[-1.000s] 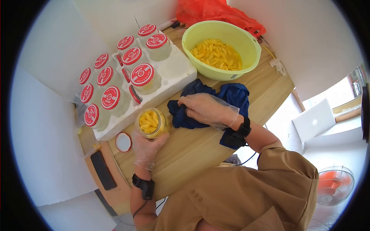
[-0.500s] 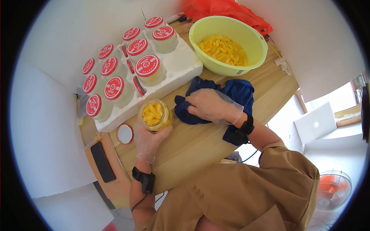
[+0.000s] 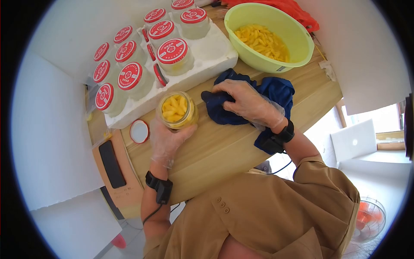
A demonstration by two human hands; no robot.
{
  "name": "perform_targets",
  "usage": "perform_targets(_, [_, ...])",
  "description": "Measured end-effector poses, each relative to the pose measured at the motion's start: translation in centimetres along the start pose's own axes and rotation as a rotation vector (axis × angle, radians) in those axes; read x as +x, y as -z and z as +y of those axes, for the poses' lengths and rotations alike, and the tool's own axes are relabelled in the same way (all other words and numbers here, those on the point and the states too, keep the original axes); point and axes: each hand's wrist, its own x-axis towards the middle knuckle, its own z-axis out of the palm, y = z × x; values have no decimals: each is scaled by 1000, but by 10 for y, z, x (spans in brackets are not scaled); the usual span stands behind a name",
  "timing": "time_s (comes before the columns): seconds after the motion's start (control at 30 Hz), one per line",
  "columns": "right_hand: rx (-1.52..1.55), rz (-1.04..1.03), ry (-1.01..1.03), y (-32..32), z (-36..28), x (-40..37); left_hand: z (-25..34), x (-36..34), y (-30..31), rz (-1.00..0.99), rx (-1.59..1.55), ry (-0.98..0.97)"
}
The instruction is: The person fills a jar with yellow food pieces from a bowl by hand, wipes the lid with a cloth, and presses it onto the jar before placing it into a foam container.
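My left hand (image 3: 169, 140), in a clear plastic glove, is wrapped round an open glass jar (image 3: 194, 116) on the wooden table. Yellow fruit strips (image 3: 174, 108) fill the jar up to near its mouth. A dark blue cloth (image 3: 274, 93) lies bunched to the right of the jar. On it rests my right hand (image 3: 250, 102), also gloved, its thumb and fingers curled round a fold of the cloth. Left of the jar, a loose lid (image 3: 139, 131) lies with its white inside up.
Several red-lidded jars (image 3: 130, 76) stand in and beside a white foam tray (image 3: 207, 69) at the back left. A pale green basin (image 3: 297, 56) of yellow strips sits behind the cloth. A black phone (image 3: 112, 164) lies at the left edge. A red plastic bag (image 3: 297, 13) is behind the basin.
The camera view has tilted, so the table things sit higher in the picture. My right hand's thumb and fingers have parted slightly on the cloth. My left hand still holds the jar.
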Motion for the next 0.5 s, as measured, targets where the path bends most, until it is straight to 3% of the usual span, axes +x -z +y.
perform_targets(0.17, [-110,-47,20,5,4,2,-5,1,0,5,10,-30])
perform_targets(0.47, [-156,-100,-265,7,-19,11,-2,0,-1,-26,-116,33])
perform_targets(0.5, [-153,-53,-193,5,-19,11,-2,0,-1,-23,-110,26])
